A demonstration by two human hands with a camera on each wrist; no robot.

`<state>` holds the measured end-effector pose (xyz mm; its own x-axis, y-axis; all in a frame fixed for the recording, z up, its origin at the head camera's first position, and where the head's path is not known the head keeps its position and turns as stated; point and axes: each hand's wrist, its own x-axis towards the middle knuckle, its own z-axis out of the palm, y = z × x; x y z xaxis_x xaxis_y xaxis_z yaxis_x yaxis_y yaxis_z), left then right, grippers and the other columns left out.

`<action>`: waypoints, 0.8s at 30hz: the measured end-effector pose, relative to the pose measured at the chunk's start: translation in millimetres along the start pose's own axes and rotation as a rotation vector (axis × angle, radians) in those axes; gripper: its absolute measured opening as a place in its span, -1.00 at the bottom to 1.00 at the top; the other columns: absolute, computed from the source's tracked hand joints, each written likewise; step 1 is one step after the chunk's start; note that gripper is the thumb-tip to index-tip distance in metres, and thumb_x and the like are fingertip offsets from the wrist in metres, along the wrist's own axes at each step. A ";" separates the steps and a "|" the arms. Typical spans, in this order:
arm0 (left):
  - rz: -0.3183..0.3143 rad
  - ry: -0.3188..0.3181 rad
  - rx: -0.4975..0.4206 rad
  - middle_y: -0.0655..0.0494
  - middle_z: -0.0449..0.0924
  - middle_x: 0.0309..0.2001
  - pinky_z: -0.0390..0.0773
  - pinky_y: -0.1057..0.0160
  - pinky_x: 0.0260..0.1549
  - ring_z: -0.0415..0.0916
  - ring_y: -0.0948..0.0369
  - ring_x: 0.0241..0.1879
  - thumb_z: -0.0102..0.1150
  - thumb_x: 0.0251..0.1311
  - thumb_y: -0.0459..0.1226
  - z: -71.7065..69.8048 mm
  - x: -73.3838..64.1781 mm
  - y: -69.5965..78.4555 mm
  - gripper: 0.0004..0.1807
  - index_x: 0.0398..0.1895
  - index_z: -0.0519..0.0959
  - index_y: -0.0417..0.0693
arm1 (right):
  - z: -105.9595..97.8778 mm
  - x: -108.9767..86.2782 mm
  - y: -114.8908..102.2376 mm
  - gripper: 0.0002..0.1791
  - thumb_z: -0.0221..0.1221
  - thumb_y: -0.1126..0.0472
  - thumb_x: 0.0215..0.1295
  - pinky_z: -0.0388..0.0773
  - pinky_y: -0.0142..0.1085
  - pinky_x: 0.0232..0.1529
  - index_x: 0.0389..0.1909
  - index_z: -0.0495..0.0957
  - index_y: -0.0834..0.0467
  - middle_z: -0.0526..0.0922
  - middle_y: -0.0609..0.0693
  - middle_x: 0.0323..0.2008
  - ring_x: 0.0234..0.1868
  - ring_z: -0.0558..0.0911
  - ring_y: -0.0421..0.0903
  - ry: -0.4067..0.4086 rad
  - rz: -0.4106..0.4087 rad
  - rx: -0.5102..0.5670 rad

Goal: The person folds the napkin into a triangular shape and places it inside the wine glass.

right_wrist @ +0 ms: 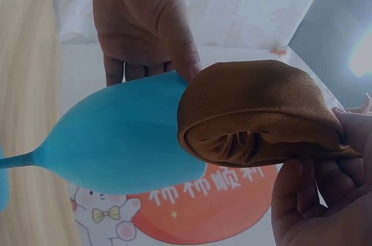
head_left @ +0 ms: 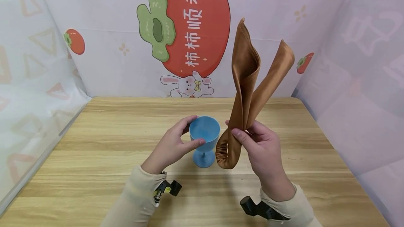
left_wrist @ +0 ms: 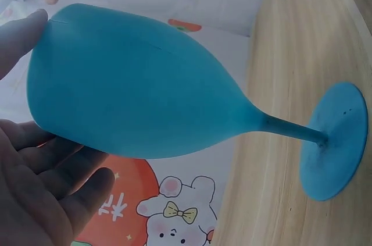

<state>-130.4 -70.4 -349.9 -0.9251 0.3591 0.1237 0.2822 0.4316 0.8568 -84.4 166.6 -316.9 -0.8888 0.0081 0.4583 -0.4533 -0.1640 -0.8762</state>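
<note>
A light blue goblet (head_left: 204, 139) stands upright on the table. At its rim, the thumb and fingers of my left hand (head_left: 172, 145) hold the bowl from the left side. In the left wrist view the stem and round foot of the goblet (left_wrist: 139, 83) show in full. My right hand (head_left: 263, 146) pinches a folded brown satin napkin (head_left: 241, 104) between thumb and fingers. Two long ends of the napkin point upward, and its rounded folded bottom hangs just right of the goblet. The right wrist view has this rolled bottom (right_wrist: 256, 112) near the goblet's rim.
The wooden table (head_left: 104, 150) stretches around both hands. Behind it hangs a white backdrop (head_left: 107, 69) printed with persimmons and a rabbit, and pale patterned sheets (head_left: 363, 80) flank the sides. Black camera mounts (head_left: 252, 207) are strapped at both wrists.
</note>
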 end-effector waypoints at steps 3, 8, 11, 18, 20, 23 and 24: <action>-0.004 0.002 -0.004 0.03 0.35 0.41 0.42 -0.04 0.24 0.37 -0.02 0.35 0.40 0.17 0.05 0.1 -1.0 -0.4 -0.12 0.49 0.26 -0.04 | 1.1 -0.2 0.5 -0.67 0.19 0.56 0.29 0.65 -0.21 -0.05 0.08 0.59 0.44 0.73 0.22 -0.09 -0.03 0.73 0.03 0.017 0.014 0.002; -0.017 -0.003 -0.018 0.05 0.34 0.41 0.42 -0.06 0.23 0.37 -0.01 0.36 0.41 0.17 0.04 2.2 -2.1 -0.9 -0.13 0.49 0.27 0.01 | 0.2 -3.0 3.2 -0.66 0.22 0.53 0.29 0.65 -0.20 -0.05 0.08 0.60 0.42 0.73 0.24 -0.10 -0.03 0.73 0.05 0.034 0.056 -0.025; -0.023 -0.003 -0.017 0.07 0.35 0.41 0.43 -0.06 0.23 0.37 0.00 0.36 0.41 0.16 0.06 3.5 -1.0 -1.1 -0.13 0.49 0.28 0.04 | -1.2 -4.7 5.0 -0.67 0.23 0.52 0.29 0.64 -0.20 -0.03 0.08 0.60 0.41 0.74 0.20 -0.11 -0.01 0.72 0.06 0.039 0.069 -0.045; -0.003 0.002 -0.037 0.05 0.36 0.41 0.47 -0.04 0.20 0.41 -0.02 0.32 0.40 0.21 -0.02 6.4 2.4 -1.0 -0.17 0.51 0.26 0.08 | -5.1 -2.4 3.5 -0.67 0.23 0.54 0.27 0.65 -0.22 -0.05 0.06 0.60 0.42 0.74 0.17 -0.11 -0.02 0.73 0.02 0.043 0.050 -0.058; 0.007 -0.001 -0.059 0.04 0.34 0.42 0.47 -0.03 0.19 0.40 -0.02 0.33 0.39 0.23 -0.06 7.8 2.6 -1.2 -0.18 0.51 0.25 0.08 | -5.5 0.1 1.0 -0.66 0.22 0.55 0.27 0.65 -0.23 -0.05 0.07 0.60 0.42 0.74 0.18 -0.10 -0.02 0.73 0.02 0.034 0.034 -0.063; 0.007 0.007 -0.079 0.04 0.31 0.44 0.49 -0.04 0.17 0.38 -0.02 0.35 0.39 0.23 -0.08 9.1 1.7 -1.7 -0.17 0.52 0.24 0.08 | -4.1 5.5 -2.8 -0.66 0.23 0.55 0.26 0.65 -0.24 -0.05 0.07 0.60 0.41 0.74 0.17 -0.09 -0.03 0.73 0.01 0.015 -0.002 -0.088; 0.005 0.010 -0.084 0.04 0.31 0.45 0.49 -0.05 0.17 0.38 -0.02 0.35 0.39 0.23 -0.08 9.3 1.3 -2.1 -0.17 0.52 0.24 0.07 | -3.0 7.9 -4.0 -0.66 0.24 0.55 0.26 0.65 -0.24 -0.05 0.07 0.61 0.41 0.74 0.16 -0.10 -0.03 0.73 0.01 0.008 -0.015 -0.093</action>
<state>-129.8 -63.1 -356.1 -0.9264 0.3523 0.1331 0.2651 0.3590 0.8949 -89.8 170.3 -310.3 -0.8823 0.0176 0.4703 -0.4703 -0.0718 -0.8796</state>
